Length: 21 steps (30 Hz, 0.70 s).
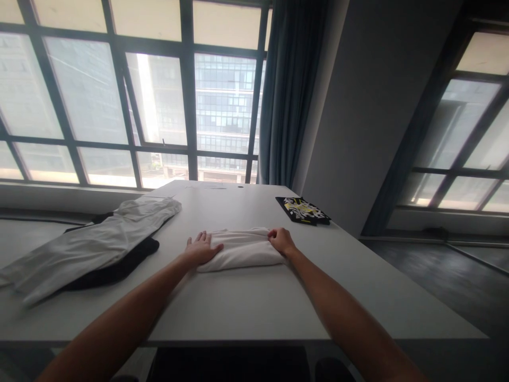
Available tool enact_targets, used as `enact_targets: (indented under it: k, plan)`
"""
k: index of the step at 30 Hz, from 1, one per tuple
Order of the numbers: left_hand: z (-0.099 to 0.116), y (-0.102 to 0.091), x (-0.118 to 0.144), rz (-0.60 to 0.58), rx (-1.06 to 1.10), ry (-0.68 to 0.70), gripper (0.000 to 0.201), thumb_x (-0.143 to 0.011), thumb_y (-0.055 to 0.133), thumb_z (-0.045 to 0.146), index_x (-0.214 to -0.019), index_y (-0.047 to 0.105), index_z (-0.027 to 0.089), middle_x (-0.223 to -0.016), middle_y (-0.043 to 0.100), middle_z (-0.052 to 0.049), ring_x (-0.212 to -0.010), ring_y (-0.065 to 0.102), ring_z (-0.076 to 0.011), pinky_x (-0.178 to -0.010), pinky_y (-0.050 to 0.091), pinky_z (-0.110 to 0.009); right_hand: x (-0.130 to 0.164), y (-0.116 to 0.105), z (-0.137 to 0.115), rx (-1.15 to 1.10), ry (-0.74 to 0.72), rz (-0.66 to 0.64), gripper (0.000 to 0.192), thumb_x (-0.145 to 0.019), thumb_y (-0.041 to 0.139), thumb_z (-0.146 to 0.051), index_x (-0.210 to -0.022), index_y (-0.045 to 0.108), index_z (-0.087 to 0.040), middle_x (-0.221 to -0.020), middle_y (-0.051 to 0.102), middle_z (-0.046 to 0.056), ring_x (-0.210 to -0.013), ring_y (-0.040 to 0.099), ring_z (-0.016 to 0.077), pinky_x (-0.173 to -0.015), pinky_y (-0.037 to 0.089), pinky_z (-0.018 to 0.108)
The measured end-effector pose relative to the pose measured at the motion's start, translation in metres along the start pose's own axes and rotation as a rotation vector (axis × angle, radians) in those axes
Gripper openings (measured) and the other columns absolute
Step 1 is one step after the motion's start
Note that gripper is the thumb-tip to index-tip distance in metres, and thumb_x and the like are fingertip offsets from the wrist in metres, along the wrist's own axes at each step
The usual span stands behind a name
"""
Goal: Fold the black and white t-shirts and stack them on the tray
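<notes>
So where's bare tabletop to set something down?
Bare: the white table near edge below the folded white cloth, and the far end by the window. Crowded: left, where white trousers overlie a black garment; black-yellow folded item far right.

Left hand (pixel 202 248) flat (right hand (pixel 281 240) curled)

White trousers (pixel 91 241) lie across a black garment (pixel 119 265) at the left of the white surface (pixel 246 302); a folded black-and-yellow printed cloth (pixel 303 210) rests near the dark curtain (pixel 288 90).
</notes>
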<state>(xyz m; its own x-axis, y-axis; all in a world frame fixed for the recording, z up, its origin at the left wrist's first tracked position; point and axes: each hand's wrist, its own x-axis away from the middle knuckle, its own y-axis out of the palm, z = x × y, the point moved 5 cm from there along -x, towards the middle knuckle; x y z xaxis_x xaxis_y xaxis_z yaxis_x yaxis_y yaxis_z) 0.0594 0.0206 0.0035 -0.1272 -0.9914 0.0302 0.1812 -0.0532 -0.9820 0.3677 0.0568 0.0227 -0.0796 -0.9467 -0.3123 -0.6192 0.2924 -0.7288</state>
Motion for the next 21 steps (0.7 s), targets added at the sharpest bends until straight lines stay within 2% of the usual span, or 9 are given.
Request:
enact_targets:
  k: [2,5,8,10,13,15,18,21]
  plan:
    - [-0.002,-0.003,-0.001,0.03,0.008,-0.015,0.085,-0.09,0.025,0.07,-0.151,0.035,0.011,-0.159,0.023,-0.021,-0.147,0.02,-0.0359,-0.113,0.014,-0.062,0.003,0.001,-0.003,-0.009,-0.005,-0.017,0.015,-0.073,0.065,-0.017,-0.086,0.073,-0.014,-0.079,0.072,0.007,-0.077,0.067,0.0183,-0.074,0.05,0.025]
    - [-0.006,-0.015,0.0,0.133,0.01,-0.026,0.075,-0.09,0.034,0.063,-0.145,0.045,0.013,-0.149,0.044,-0.021,-0.138,0.039,-0.0361,-0.112,0.018,-0.06,0.006,0.0,-0.004,-0.198,0.025,-0.058,0.032,-0.08,0.063,-0.026,-0.109,0.065,-0.013,-0.079,0.07,0.005,-0.065,0.064,0.0145,-0.065,0.049,0.024]
    - [-0.007,-0.028,0.004,0.245,0.014,0.002,0.059,-0.088,0.045,0.053,-0.135,0.055,0.017,-0.13,0.063,-0.016,-0.122,0.054,-0.0324,-0.109,0.03,-0.051,0.007,0.0,-0.005,-0.346,0.04,-0.136,0.043,-0.079,0.065,-0.023,-0.119,0.058,-0.011,-0.081,0.068,0.004,-0.059,0.06,0.0117,-0.06,0.048,0.023]
    - [-0.006,-0.032,0.006,0.258,0.04,0.013,0.052,-0.088,0.048,0.049,-0.129,0.059,0.019,-0.119,0.07,-0.013,-0.114,0.06,-0.0298,-0.102,0.038,-0.045,0.007,0.0,-0.006,-0.414,0.055,-0.17,0.047,-0.076,0.067,-0.019,-0.121,0.055,-0.01,-0.088,0.067,0.006,-0.059,0.058,0.0102,-0.057,0.047,0.021]
    - [-0.009,-0.03,0.004,0.241,0.045,-0.037,0.051,-0.09,0.045,0.049,-0.128,0.059,0.019,-0.117,0.07,-0.014,-0.11,0.062,-0.0306,-0.094,0.044,-0.043,0.008,0.005,-0.004,-0.528,0.147,-0.193,0.046,-0.078,0.067,-0.02,-0.122,0.054,-0.011,-0.094,0.066,0.007,-0.059,0.056,0.0095,-0.052,0.045,0.02]
    - [-0.014,-0.027,0.0,0.24,0.042,-0.069,0.05,-0.092,0.043,0.047,-0.13,0.058,0.019,-0.12,0.069,-0.015,-0.111,0.062,-0.0309,-0.093,0.045,-0.042,0.01,0.01,-0.002,-0.611,0.244,-0.239,0.043,-0.079,0.068,-0.024,-0.119,0.056,-0.013,-0.086,0.067,0.005,-0.058,0.056,0.0106,-0.052,0.044,0.021]
    - [-0.022,-0.022,-0.01,0.224,0.107,-0.067,0.041,-0.093,0.045,0.04,-0.125,0.063,0.021,-0.114,0.071,-0.011,-0.108,0.064,-0.027,-0.091,0.046,-0.036,0.016,0.018,-0.006,-0.791,0.324,-0.382,0.035,-0.078,0.073,-0.028,-0.109,0.062,-0.015,-0.077,0.067,0.003,-0.061,0.059,0.013,-0.055,0.047,0.023]
    - [-0.028,-0.018,-0.018,0.209,0.226,-0.041,0.033,-0.091,0.05,0.034,-0.114,0.07,0.023,-0.108,0.074,-0.007,-0.1,0.067,-0.0223,-0.088,0.047,-0.029,0.019,0.018,-0.012,-0.911,0.32,-0.504,0.026,-0.074,0.077,-0.027,-0.095,0.068,-0.015,-0.075,0.068,0.003,-0.062,0.06,0.0132,-0.055,0.048,0.023]
